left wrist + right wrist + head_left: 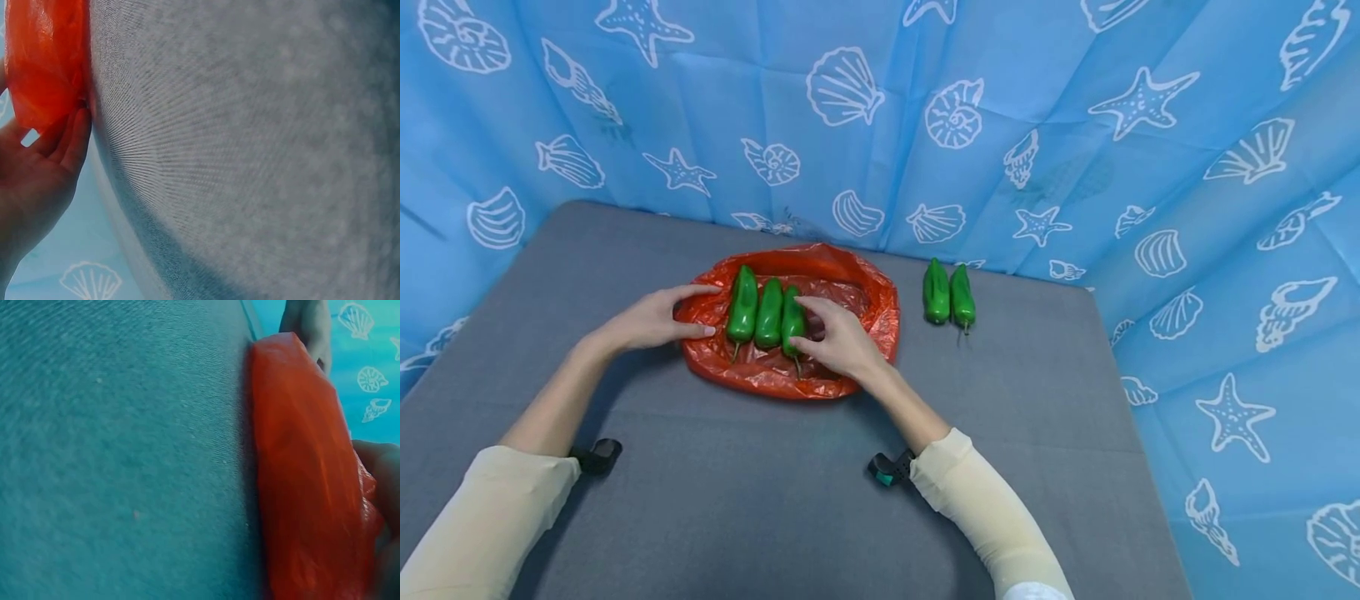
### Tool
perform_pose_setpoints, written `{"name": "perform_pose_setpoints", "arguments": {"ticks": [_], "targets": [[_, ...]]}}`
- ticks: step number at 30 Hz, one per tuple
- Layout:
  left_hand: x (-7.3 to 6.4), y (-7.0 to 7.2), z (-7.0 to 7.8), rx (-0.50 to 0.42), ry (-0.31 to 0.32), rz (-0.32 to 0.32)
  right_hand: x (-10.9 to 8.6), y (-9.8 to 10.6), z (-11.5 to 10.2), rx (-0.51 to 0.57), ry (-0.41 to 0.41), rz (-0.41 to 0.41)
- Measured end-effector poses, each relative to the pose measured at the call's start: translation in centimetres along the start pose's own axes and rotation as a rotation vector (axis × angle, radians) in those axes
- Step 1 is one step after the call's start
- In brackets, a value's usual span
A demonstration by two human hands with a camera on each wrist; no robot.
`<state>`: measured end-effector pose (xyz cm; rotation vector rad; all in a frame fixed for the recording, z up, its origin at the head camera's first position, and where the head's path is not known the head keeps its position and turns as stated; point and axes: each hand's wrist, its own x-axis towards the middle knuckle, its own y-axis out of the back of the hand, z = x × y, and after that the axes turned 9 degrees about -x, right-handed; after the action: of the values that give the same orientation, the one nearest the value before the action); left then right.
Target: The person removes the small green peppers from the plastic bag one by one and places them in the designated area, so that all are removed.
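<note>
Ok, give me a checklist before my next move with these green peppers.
1. Red plastic bag open on top: ok.
2. Left hand at its left side: ok.
3. Three long, glossy green peppers inside it: ok.
4. Right hand touching the rightmost pepper of these: ok.
5. Firm grip there: cannot tell.
6. Two other long green peppers inside too: not ok, both lie on the grey cloth tabletop.

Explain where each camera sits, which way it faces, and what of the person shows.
Head: worn on the head, facing forward and down at the red bag and green peppers; left hand, right hand and sleeves show.
Left wrist: worn there, facing the bag's end along the grey tabletop; left hand shows.
Right wrist: worn there, facing the bag's side; right hand partly shows, left hand beyond.
Both wrist views share the bag and left hand.
</note>
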<state>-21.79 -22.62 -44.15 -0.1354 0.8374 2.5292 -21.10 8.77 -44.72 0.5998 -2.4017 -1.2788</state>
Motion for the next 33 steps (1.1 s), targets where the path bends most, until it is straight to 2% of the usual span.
{"name": "perform_pose_setpoints", "arguments": {"ticks": [14,21,33], "targets": [[0.3,0.2,-0.3,0.018,-0.025,0.008,0.2,-1.0,-0.2,-0.098,-0.044,-0.066],[0.3,0.2,-0.5,0.027,-0.006,0.004,0.4,-1.3,-0.3,-0.130,-0.046,-0.081],[0.1,0.1,-0.4,0.022,-0.004,0.004,0.6,-1.8,0.0,-0.164,-0.025,-0.051]]}}
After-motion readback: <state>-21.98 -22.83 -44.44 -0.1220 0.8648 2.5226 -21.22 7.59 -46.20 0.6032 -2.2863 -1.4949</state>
